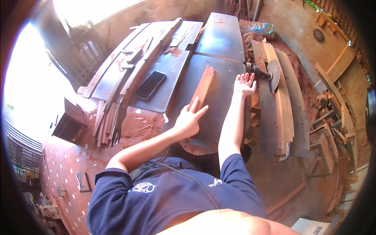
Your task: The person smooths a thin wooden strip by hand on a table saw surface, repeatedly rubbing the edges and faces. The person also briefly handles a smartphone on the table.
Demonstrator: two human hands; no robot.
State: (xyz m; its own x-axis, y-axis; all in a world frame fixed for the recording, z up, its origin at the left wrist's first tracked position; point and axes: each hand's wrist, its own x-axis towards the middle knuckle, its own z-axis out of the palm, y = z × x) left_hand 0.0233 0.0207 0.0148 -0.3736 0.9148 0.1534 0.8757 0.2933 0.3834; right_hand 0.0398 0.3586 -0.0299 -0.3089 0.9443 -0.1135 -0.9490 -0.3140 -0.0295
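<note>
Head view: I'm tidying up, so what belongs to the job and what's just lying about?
Likely the job: wooden bar, left hand at its near end, metal table beneath the bar.
Likely lying about: phone, wood strips at left.

The metal-topped desk (222, 87) carries a brown wooden block (204, 87), its near end at the left grip (187, 120). Left of that grip lies a black smartphone (150, 85); beyond the phone are a long wooden strip (152, 56) and a patch of sawdust (175, 51). Right of the right grip (245, 84), pale planks (283, 111) lie lengthwise on a dark side plate (269, 127).
</note>
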